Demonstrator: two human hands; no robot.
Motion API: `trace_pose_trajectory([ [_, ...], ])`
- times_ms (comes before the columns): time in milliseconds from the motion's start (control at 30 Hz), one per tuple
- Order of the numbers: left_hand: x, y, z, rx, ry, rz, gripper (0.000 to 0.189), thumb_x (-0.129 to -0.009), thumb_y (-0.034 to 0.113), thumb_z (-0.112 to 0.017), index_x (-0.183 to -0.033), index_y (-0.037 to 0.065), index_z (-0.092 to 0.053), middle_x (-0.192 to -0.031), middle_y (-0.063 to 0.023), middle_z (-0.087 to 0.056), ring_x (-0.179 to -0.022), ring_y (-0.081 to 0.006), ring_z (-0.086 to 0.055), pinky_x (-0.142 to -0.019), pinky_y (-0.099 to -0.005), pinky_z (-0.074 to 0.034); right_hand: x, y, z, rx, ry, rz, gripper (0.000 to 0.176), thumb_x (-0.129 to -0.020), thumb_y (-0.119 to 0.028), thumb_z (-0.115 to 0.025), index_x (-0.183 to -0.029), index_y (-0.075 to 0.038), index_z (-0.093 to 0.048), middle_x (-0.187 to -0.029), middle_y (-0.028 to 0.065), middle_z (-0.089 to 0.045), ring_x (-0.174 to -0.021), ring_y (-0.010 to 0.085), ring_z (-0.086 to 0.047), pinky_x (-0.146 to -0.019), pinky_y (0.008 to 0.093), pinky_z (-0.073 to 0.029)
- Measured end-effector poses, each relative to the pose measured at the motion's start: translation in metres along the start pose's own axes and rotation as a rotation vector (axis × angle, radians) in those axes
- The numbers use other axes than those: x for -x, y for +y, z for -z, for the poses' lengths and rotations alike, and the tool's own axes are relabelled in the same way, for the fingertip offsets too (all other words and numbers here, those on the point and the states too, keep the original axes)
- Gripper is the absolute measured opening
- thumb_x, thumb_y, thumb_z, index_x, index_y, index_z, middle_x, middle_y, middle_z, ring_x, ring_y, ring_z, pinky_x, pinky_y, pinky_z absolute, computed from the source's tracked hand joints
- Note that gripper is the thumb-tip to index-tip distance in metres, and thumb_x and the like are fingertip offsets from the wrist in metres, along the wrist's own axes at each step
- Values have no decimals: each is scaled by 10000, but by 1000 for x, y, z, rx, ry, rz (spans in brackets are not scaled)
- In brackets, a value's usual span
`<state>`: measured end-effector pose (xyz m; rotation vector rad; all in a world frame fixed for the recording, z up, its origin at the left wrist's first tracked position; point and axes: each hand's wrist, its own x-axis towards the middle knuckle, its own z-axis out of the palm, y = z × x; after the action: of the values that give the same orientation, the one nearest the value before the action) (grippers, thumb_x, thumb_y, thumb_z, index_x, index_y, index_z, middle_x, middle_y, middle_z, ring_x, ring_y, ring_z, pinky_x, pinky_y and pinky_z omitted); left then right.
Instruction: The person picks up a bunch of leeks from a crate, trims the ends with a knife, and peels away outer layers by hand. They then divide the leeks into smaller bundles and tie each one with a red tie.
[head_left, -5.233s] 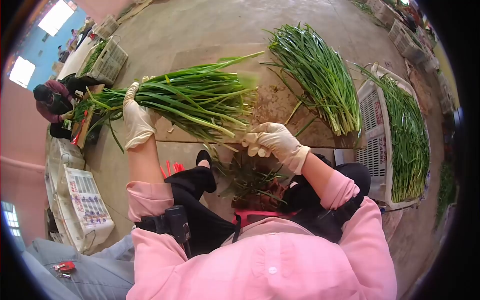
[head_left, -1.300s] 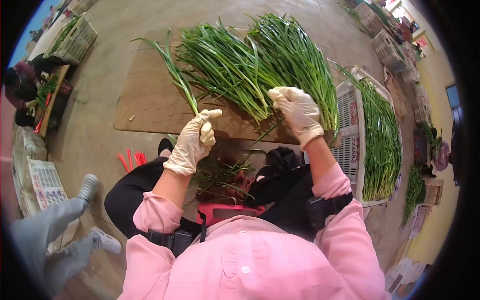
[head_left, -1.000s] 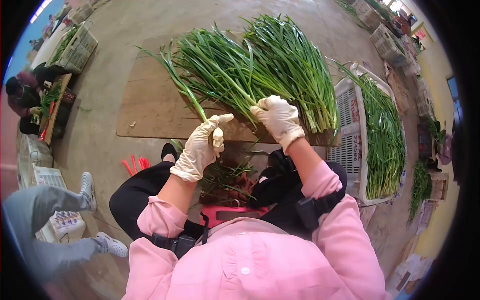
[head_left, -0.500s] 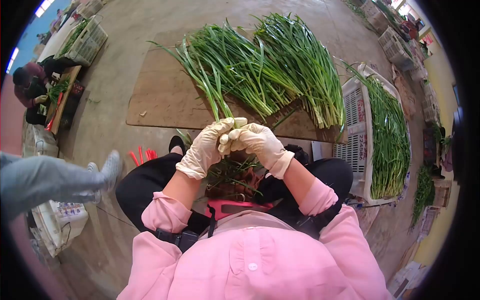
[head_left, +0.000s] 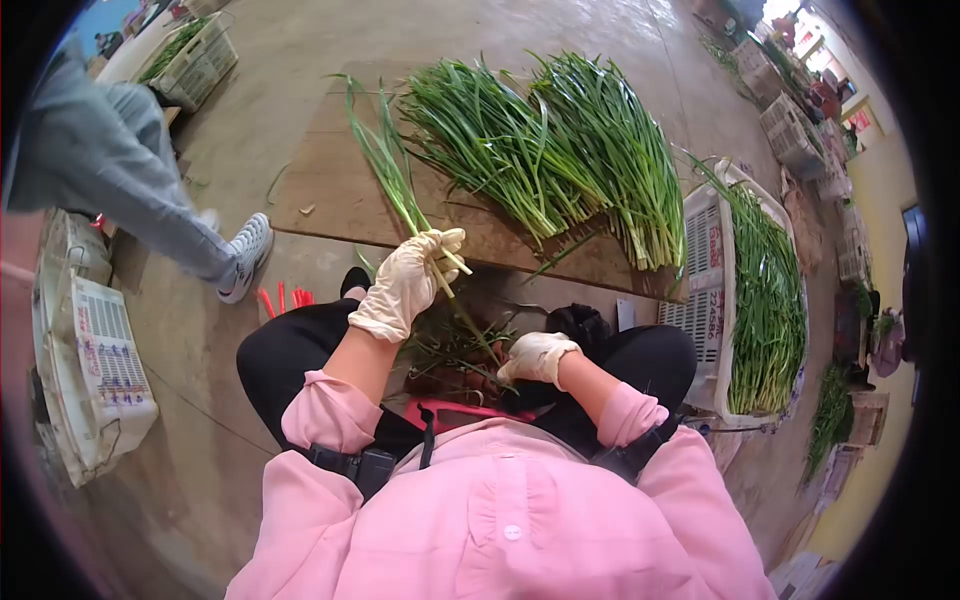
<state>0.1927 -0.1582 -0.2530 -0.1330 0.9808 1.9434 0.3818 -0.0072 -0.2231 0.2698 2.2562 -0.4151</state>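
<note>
Left hand (head_left: 402,286): gloved, closed round a few stalks (head_left: 390,178), leafy ends over the table (head_left: 320,190)
Right hand (head_left: 540,357): gloved, low, fingers drawn together at the lower tip of one stalk; cannot tell if gripped
Bundles (head_left: 490,150): two, green, side by side on the table
Crate (head_left: 703,325): white, beside the table, full of greens (head_left: 765,320)
Red strips (head_left: 302,297): near the table's front edge

Head-worn wide view, facing forward and down, close

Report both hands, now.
Left cream-gloved hand: closed, holding several slender green stalks.
Right cream-gloved hand: fingers curled at one stalk's end; hold can't be told.
</note>
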Motion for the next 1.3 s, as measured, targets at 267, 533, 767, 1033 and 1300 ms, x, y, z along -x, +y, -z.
trace_pose_trajectory([
  [267, -12, -35, 8, 215, -168, 60, 344, -1025, 218, -496, -1242, -42, -548, -1126, -211, -656, -948, -356, -665, -868, -444, -555, 3, -34, 64, -1231, 267, 295, 316, -966, -370, -590, -941, -62, -655, -778, 57, -693, -647, 114, -622, -508, 251, -452],
  [533, 30, -2, -14, -496, 275, -137, 348, -908, 470, -681, -881, 138, -582, -740, 26, -596, -604, -75, -563, -539, -271, -449, 3, -62, 57, -298, 570, 201, 384, -1001, -428, -478, -872, -86, -597, -649, 66, -678, -632, 263, -676, -605, 404, -512],
  [767, 30, 15, -20, -477, 218, 2, 188, -851, 251, -721, -879, 85, -638, -712, -5, -620, -548, -95, -490, -511, -263, -392, -4, -66, 43, -285, 532, 291, 378, -1010, -430, -466, -850, -114, -600, -637, 41, -675, -661, 273, -680, -630, 403, -514],
  [1033, -46, 136, 42, -758, 184, -362, 89, -801, 4, -665, -875, 51, -649, -757, 14, -631, -648, -92, -569, -582, -260, -448, 13, -24, 91, -466, 761, 288, 338, -975, -398, -520, -795, -133, -626, -623, 34, -664, -662, 286, -673, -620, 412, -529],
  [1300, -74, 128, 51, -1474, 624, -305, 519, -833, 367, -749, -1075, -57, -571, -987, -194, -674, -921, -355, -640, -835, -429, -495, -44, 85, 112, -866, 895, 91, 353, -936, -408, -598, -955, -65, -684, -832, 138, -683, -796, 292, -657, -730, 365, -494],
])
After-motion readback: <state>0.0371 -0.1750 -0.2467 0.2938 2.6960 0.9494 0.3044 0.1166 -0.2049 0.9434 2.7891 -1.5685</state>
